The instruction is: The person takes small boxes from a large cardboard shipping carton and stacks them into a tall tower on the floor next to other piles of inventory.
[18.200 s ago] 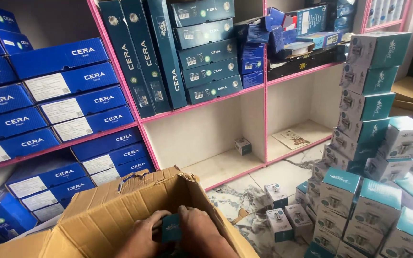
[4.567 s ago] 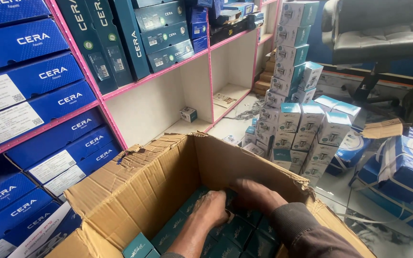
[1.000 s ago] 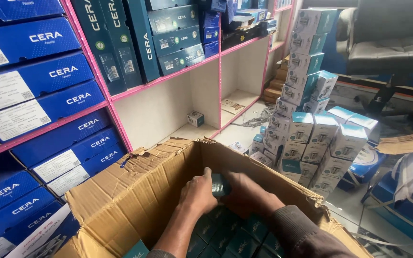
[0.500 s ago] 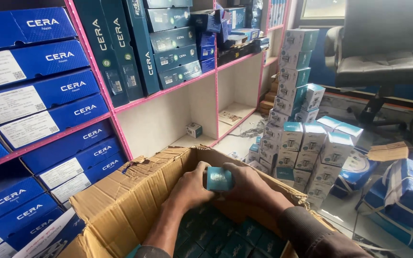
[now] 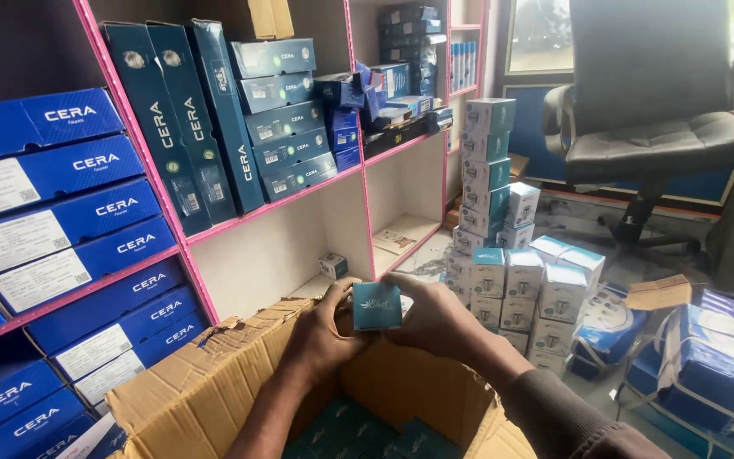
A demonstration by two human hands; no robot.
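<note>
— Where was the small teal box (image 5: 376,306) when you lifted it?

— You had it up above the open cardboard carton (image 5: 214,387), level with its rim. Your left hand (image 5: 320,336) was curled around its left edge and your right hand (image 5: 435,319) was closed on its right side, so both gripped that one box between them.

— How did it look to handle?

— Light, I'd judge, and stiff enough at the corners, though thin card dents easily. Taking it by opposite sides, as you did, seemed soundest.

— And the count?

— One in your hands. More teal packs (image 5: 358,433) lay in the carton, too shadowed to count. One lone small box (image 5: 333,265) sat on the lower shelf, and a floor stack of teal-and-white boxes (image 5: 503,255) held well over a dozen.
</note>
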